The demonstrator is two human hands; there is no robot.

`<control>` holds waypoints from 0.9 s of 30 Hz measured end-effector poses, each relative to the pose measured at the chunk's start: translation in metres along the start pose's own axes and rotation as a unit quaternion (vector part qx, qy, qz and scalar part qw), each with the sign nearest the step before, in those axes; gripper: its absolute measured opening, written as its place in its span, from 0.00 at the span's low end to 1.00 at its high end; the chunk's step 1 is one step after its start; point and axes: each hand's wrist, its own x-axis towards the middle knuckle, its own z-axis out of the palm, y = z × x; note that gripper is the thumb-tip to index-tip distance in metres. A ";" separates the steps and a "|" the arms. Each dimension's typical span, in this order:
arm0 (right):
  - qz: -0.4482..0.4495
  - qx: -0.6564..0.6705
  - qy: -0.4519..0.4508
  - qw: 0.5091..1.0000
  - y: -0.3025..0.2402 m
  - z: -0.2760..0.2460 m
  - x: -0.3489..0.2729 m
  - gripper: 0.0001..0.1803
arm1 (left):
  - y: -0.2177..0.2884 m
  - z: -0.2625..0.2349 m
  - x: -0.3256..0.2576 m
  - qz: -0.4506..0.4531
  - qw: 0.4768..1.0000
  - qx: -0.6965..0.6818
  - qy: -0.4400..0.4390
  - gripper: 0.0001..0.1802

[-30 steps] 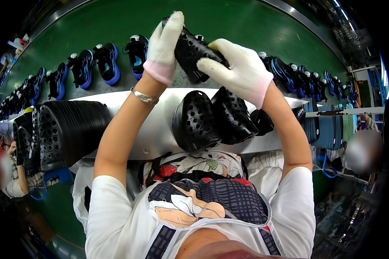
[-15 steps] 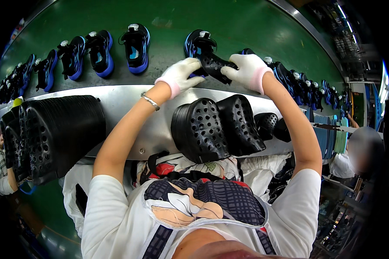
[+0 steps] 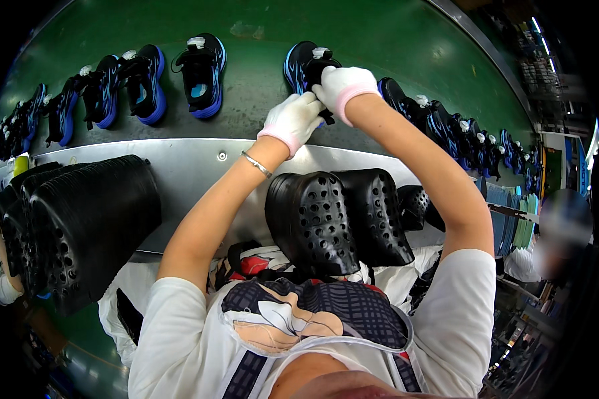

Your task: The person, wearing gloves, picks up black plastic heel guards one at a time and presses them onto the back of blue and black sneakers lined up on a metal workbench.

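A black and blue sneaker (image 3: 298, 64) with a white piece at its tongue lies on the green surface, toe away from me. My left hand (image 3: 291, 121), in a white glove, is closed at the heel end of this sneaker. Over its opening, my gloved right hand (image 3: 343, 88) is curled closed, the two hands touching. The black perforated shoe insert seen earlier in my right hand is now hidden beneath the gloves. Nearer me are stacked black perforated shoe inserts (image 3: 323, 216), with a larger stack of inserts (image 3: 100, 209) on the left.
Rows of similar sneakers stand to the left (image 3: 203, 73) and right (image 3: 439, 126) on the green surface (image 3: 259, 50). A metal ledge (image 3: 199, 169) runs between them and me. A person (image 3: 526, 256) is at the far right; part of another shows at the left edge.
My right hand has moved left and over the sneaker's opening, carrying the insert out of sight. My left hand has shifted slightly right and down to the heel. The sneakers at left have moved slightly left.
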 end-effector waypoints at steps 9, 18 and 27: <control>-0.004 -0.041 0.007 0.999 -0.019 0.019 0.034 0.16 | -0.008 -0.016 0.023 -0.090 0.979 -0.057 -0.175 0.19; -0.073 -0.047 0.030 0.996 -0.019 0.015 0.030 0.13 | -0.017 -0.005 0.016 -0.101 0.985 -0.042 -0.136 0.19; -0.165 -0.114 0.031 0.979 -0.017 0.001 0.035 0.14 | -0.018 -0.008 0.017 -0.075 0.983 -0.026 -0.164 0.16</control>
